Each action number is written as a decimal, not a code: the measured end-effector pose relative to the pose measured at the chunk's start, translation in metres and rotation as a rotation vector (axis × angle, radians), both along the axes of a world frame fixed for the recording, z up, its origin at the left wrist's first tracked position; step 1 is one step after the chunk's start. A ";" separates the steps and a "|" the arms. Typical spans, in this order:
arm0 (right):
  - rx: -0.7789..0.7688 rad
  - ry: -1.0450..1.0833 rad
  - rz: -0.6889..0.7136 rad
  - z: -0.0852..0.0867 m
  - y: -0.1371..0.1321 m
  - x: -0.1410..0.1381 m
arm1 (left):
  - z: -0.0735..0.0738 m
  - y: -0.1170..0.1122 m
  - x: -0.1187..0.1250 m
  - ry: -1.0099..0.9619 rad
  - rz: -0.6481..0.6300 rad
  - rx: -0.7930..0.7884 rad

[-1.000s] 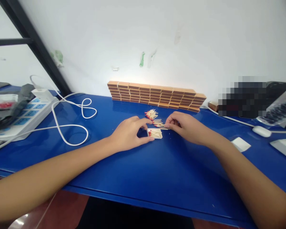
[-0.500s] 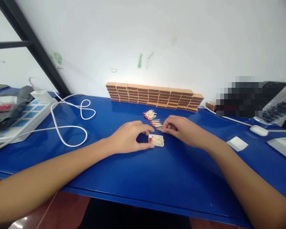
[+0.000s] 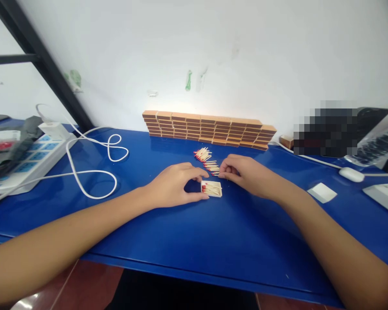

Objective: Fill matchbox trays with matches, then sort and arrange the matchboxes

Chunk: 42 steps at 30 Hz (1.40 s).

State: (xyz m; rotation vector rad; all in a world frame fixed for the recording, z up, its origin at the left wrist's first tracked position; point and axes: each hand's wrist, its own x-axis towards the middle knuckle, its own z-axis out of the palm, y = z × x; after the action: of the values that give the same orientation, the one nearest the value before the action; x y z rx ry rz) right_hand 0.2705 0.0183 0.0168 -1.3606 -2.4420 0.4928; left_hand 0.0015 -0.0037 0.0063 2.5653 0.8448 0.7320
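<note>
A small white matchbox tray [image 3: 211, 188] with red-tipped matches in it lies on the blue table [image 3: 187, 232]. My left hand [image 3: 173, 185] holds the tray's left end between thumb and fingers. My right hand [image 3: 245, 174] rests just right of the tray, fingertips pinched on loose matches [image 3: 211, 168]. A fanned pile of matches [image 3: 203, 154] lies just beyond them.
A long stacked row of brown matchboxes [image 3: 208, 130] stands against the white wall. At left are a white power strip [image 3: 35, 157] and looping white cable [image 3: 93, 172]. At right lie a white matchbox sleeve [image 3: 321, 192], a mouse [image 3: 351, 174] and a keyboard [image 3: 375, 148].
The view shifted slightly. My right hand has drawn in a little toward the loose matches beside the tray; my left hand keeps its hold on the tray.
</note>
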 end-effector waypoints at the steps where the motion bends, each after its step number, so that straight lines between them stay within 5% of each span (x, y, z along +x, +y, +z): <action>1: 0.014 0.005 0.005 -0.001 0.000 0.000 | 0.000 0.000 0.000 0.001 -0.001 0.004; 25: 0.025 -0.014 -0.021 -0.004 0.001 -0.001 | 0.000 -0.001 0.000 0.004 0.000 0.011; 33: -0.017 0.092 -0.055 0.012 -0.010 -0.006 | -0.001 0.002 0.000 -0.005 0.107 0.065; 42: -0.021 0.144 0.032 0.011 -0.023 -0.023 | -0.002 0.001 0.001 -0.016 0.113 0.061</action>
State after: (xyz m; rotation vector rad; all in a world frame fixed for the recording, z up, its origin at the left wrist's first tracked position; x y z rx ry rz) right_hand 0.2473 -0.0051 0.0276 -1.2499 -2.3516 0.6037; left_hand 0.0021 -0.0026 0.0039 2.5778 0.9827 0.8224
